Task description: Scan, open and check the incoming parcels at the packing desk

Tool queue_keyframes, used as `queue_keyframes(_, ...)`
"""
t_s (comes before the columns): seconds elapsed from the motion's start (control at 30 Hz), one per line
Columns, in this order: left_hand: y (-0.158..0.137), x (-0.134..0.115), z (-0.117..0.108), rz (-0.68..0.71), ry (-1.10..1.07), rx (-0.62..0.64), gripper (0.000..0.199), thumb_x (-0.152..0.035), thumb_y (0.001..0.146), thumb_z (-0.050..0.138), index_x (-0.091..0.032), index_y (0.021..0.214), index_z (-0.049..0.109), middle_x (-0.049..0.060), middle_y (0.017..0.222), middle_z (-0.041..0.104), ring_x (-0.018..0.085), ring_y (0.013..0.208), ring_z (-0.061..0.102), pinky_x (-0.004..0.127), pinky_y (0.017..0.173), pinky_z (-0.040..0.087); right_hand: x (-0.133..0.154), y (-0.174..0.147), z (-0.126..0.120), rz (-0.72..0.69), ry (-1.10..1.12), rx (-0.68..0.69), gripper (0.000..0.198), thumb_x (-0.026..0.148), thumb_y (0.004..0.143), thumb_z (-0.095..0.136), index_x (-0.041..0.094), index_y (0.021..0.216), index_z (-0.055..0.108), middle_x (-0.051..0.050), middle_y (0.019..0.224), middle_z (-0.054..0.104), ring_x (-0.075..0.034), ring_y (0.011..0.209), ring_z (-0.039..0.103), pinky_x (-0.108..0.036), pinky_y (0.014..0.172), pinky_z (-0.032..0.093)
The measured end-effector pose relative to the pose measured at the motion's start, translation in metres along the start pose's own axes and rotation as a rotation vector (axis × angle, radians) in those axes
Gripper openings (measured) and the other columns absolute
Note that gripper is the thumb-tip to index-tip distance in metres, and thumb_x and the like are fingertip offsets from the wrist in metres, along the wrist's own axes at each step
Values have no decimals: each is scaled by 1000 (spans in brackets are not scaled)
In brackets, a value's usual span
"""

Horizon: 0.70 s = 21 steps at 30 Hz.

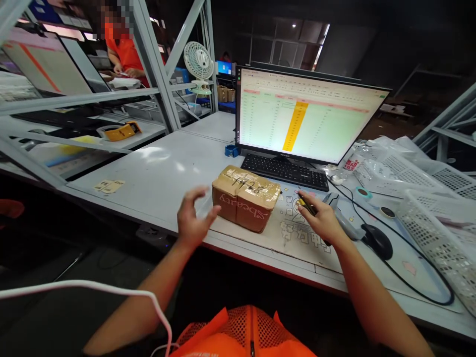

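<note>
A brown cardboard box (243, 206), sealed with shiny tape and marked by hand on top, sits on the desk mat (297, 243). Its front carries pink lettering. At its left side is my left hand (195, 218), fingers apart and curved, with a small gap to the cardboard. To the right of the box my right hand (323, 218) grips a slim black-and-yellow utility knife (307, 204), pointed away from me. A grey handheld scanner (345, 223) lies just beyond that hand, partly hidden by it.
Behind the box stand a black keyboard (284, 171) and a monitor (305, 116). A black mouse (377, 241), a looping cable and white plastic baskets (435, 238) occupy the right side. Grey shelf framing (159, 104) borders the left; a person in orange (128, 57) works beyond it.
</note>
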<state>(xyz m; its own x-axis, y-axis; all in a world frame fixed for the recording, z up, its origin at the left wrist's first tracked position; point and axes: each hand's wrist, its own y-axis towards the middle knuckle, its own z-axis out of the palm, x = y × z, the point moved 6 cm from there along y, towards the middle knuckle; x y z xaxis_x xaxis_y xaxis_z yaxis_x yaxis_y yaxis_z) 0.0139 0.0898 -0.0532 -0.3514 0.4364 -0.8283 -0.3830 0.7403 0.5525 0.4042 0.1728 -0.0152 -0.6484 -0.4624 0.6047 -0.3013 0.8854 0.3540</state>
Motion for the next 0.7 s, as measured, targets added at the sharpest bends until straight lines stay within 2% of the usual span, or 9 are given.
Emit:
queue_keyframes(0.03,23,11,4,-15,-76,32,108,-71,73,92,-27,159,46,15,171,39,38,156,40,51,130,38,9,1,6,-30,12,22,56,42,98,62,22,151,65,-10,146,70,-31,136,65,-51,120,49)
queue_keyframes(0.07,40,25,13,-76,-176,139,129,-79,63,93,-28,166,34,17,176,26,41,159,34,52,129,38,17,2,11,-57,20,40,56,41,98,62,22,151,64,-10,145,70,-31,135,66,-51,120,49)
queue_keyframes(0.13,57,46,33,-213,-312,390,152,-85,55,93,-27,172,15,22,179,15,44,163,26,55,132,31,33,6,20,-94,27,60,56,38,99,62,21,152,64,-12,144,71,-31,132,67,-51,117,51)
queue_keyframes(0.17,58,53,39,-268,-346,488,156,-83,56,94,-26,173,9,23,178,15,44,163,23,55,133,27,39,9,23,-105,32,60,57,37,99,62,20,153,63,-12,143,71,-31,130,68,-50,115,52)
queue_keyframes(0.23,54,58,42,-327,-356,601,153,-74,61,98,-28,174,6,21,178,18,43,165,20,55,135,22,47,14,26,-124,47,54,57,35,99,61,20,153,63,-12,141,72,-30,126,70,-49,111,55)
queue_keyframes(0.4,40,51,39,-372,-346,828,127,-55,66,102,-25,169,33,19,173,35,45,161,30,55,135,27,49,23,27,-154,88,30,56,34,99,60,21,155,62,-11,143,71,-30,127,70,-48,110,56)
queue_keyframes(0.5,37,50,44,-345,-294,853,124,-49,66,103,-21,166,36,21,169,41,46,159,34,62,134,25,46,25,26,-147,93,21,56,36,100,60,20,153,63,-11,144,71,-31,129,69,-49,112,55)
queue_keyframes(0.6,35,56,47,-310,-279,737,125,-50,60,104,-18,162,39,23,166,44,48,156,38,64,133,28,52,19,25,-172,88,-5,55,36,100,61,20,153,63,-11,145,70,-30,130,69,-48,112,55)
queue_keyframes(0.7,32,60,46,-292,-264,635,120,-48,58,105,-18,156,43,23,160,52,47,152,44,63,131,33,65,0,28,-198,67,-34,55,35,101,61,20,154,62,-11,141,73,-29,123,73,-44,106,59)
